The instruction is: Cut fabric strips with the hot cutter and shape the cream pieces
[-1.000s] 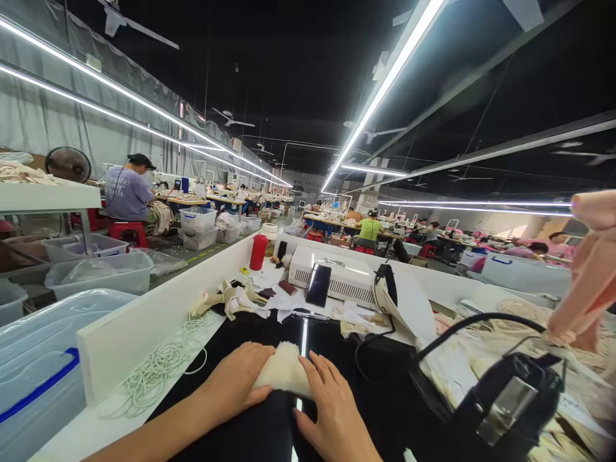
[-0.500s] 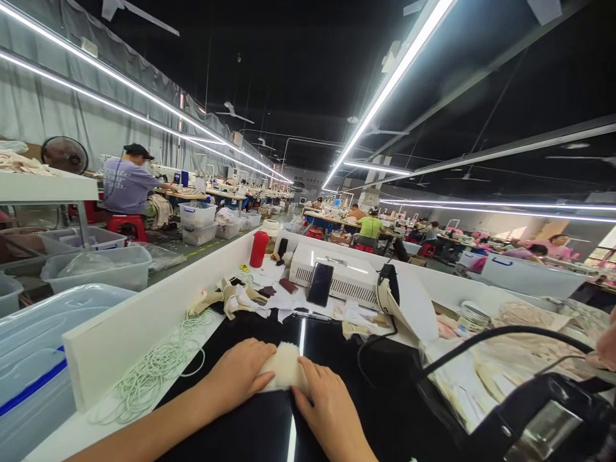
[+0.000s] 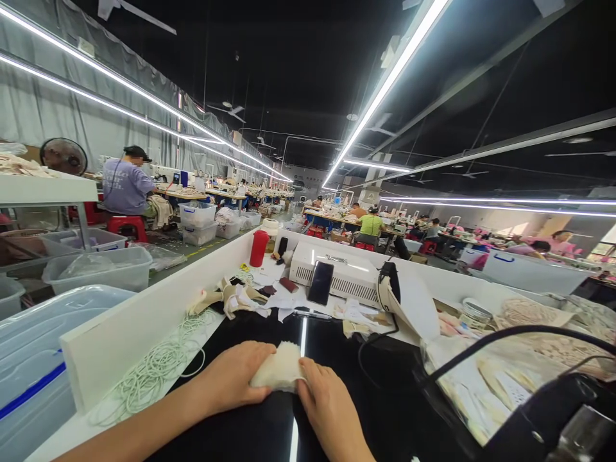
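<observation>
A cream-coloured, fluffy pad point(image 3: 280, 368) lies on the glossy black tabletop point(image 3: 250, 427) in front of me, with one hand at each side. My left hand point(image 3: 238, 375) grips its left edge, fingers over the top and thumb along the near side. At the right edge, the fingers of my right hand point(image 3: 330, 401) press against the pad, thumb tucked low. The undersides of the pad and the fingertips behind it are hidden.
Pale green cord point(image 3: 154, 372) lies tangled at the left. Behind the pad are fabric scraps point(image 3: 238, 298), a phone point(image 3: 320, 283), a white vented box point(image 3: 356, 277) and a red bottle point(image 3: 258, 249). A black cable point(image 3: 510, 332) and bagged pieces point(image 3: 481, 378) occupy the right.
My left hand has shifted slightly left along the pad, and its thumb is lower. The pad shows a little more of its left side. The black device at lower right sits lower in view.
</observation>
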### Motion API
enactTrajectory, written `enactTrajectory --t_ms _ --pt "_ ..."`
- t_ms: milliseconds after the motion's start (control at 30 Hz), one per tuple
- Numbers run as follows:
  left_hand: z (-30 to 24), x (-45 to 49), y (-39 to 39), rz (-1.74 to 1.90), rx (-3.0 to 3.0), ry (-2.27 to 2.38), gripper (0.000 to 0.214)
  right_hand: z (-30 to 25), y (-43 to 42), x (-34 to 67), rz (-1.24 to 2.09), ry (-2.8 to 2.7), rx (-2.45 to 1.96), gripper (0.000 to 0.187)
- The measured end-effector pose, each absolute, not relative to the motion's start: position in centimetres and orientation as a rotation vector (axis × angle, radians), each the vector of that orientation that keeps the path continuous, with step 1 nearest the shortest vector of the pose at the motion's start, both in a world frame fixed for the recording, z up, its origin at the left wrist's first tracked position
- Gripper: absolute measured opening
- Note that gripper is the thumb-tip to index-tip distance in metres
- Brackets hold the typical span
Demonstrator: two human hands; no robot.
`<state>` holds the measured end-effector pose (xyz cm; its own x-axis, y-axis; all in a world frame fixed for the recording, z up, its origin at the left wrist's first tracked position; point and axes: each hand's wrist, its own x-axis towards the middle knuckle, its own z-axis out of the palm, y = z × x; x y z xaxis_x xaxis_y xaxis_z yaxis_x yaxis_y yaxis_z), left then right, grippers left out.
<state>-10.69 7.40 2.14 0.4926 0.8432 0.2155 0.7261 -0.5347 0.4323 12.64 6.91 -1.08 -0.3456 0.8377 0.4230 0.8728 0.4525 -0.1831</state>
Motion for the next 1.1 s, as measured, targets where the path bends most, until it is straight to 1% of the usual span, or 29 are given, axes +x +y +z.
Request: enactTrajectory --t_ms 133,233,300,400,500,567,667,833,933,1000,1100 --pt "1.7 -10.8 7.5 0.643 2.454 1.295 0.050 -0.6 6.5 12.7 0.039 -2.198 -1.475 0.038" --pt "1.4 -10.5 7.6 0.690 2.436 1.251 0.041 -0.2 6.3 12.8 0.133 -2.176 -1.478 0.044" --pt "1.4 -10.3 7.8 0.716 2.413 1.224 0.032 -0.2 6.2 12.8 0.188 -2.168 -1.470 0.042" --pt "1.5 -9.9 7.9 0.756 2.362 1.208 0.018 -0.3 6.2 12.9 0.244 -2.136 -1.470 0.030" --pt "1.7 -9.7 8.0 0.792 2.300 1.227 0.009 -0.3 6.3 13.0 0.276 -2.086 -1.481 0.031" --pt "1.9 -9.5 8.1 0.806 2.268 1.240 0.008 -0.2 6.5 13.1 0.303 -2.062 -1.481 0.028" --pt "1.8 -9.5 8.5 0.817 2.244 1.253 0.008 0.3 6.8 13.1 0.350 -2.035 -1.483 0.013" --pt "1.5 -9.4 9.3 0.833 2.236 1.269 0.010 0.9 7.2 12.7 0.351 -1.970 -1.536 0.018" --pt "1.4 -9.3 9.5 0.848 2.232 1.302 0.004 1.1 7.4 12.3 0.331 -1.941 -1.567 0.018" --pt "1.5 -9.3 9.3 0.849 2.233 1.333 0.019 1.1 7.5 12.0 0.317 -1.930 -1.583 0.019" --pt "1.7 -9.6 8.4 0.811 2.266 1.348 0.050 1.0 7.7 11.8 0.302 -1.924 -1.608 0.020"
